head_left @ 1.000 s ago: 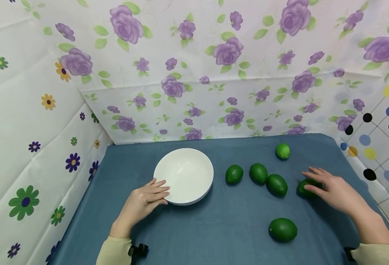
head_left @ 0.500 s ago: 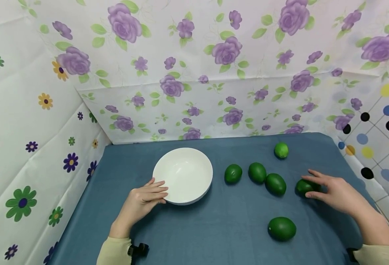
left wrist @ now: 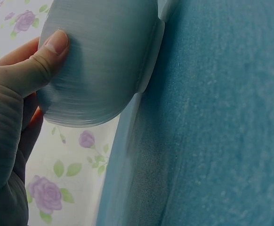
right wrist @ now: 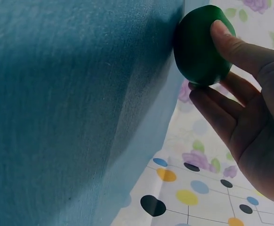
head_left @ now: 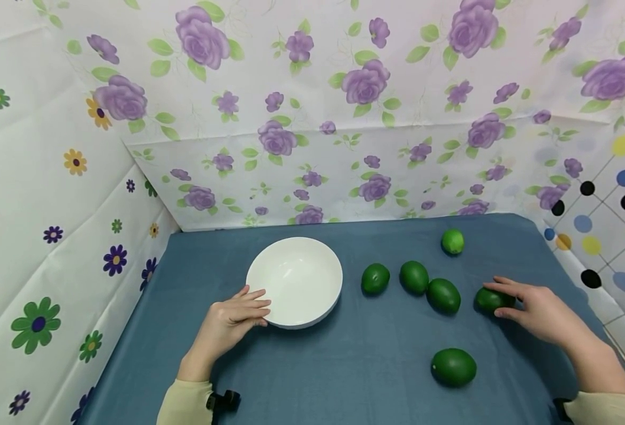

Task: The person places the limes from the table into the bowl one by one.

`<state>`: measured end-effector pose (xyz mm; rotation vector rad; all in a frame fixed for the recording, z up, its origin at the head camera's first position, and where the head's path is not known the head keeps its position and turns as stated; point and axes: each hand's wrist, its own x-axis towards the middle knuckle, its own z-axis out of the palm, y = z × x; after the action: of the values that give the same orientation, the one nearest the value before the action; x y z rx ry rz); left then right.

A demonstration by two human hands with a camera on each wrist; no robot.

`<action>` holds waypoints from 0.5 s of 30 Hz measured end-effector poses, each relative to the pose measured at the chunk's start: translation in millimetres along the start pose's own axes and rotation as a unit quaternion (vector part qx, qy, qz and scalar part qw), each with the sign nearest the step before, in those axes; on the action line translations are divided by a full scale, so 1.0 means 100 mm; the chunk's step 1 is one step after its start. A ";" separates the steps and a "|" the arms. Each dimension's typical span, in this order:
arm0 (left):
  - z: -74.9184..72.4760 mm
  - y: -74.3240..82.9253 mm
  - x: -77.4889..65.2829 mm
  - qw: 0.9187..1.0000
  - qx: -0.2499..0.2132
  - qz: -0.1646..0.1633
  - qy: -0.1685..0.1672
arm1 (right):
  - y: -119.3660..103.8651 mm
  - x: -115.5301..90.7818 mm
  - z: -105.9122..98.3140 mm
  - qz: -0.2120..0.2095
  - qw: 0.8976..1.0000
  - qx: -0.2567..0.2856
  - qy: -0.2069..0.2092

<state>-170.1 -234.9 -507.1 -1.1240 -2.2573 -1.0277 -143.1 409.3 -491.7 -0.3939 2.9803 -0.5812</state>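
Note:
In the head view a white bowl (head_left: pixel 300 280) stands on the blue cloth, left of centre. My left hand (head_left: pixel 231 323) pinches its left rim, fingers over the inside and, in the left wrist view, thumb (left wrist: pixel 57 44) against the outer wall. At the right, my right hand (head_left: pixel 538 307) holds a smooth dark green oval fruit (head_left: pixel 489 300) between thumb and fingers. The right wrist view has the thumb on the near side of this fruit (right wrist: pixel 200 49), which still appears to touch the cloth. Part of it is hidden behind the hand.
Between bowl and right hand lie more dark green fruits: one alone (head_left: pixel 375 279), two touching (head_left: pixel 414 277), and one nearer the front (head_left: pixel 453 367). A smaller, brighter lime (head_left: pixel 453 241) lies at the back. Flowered sheets (head_left: pixel 312 147) wall the back and left; a dotted sheet (head_left: pixel 610 236), the right.
My right hand has lowered slightly and its thumb and fingers have closed in on the dark green fruit. The left hand and bowl stay in place.

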 end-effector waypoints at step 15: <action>0.01 0.00 0.00 0.999 -0.028 -0.021 0.007 | 0.02 0.07 0.01 0.025 0.999 0.049 0.001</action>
<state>-170.0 -234.4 -508.3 -1.0929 -2.2629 -1.1180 -150.5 408.8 -494.0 -0.3110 2.9394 -0.7178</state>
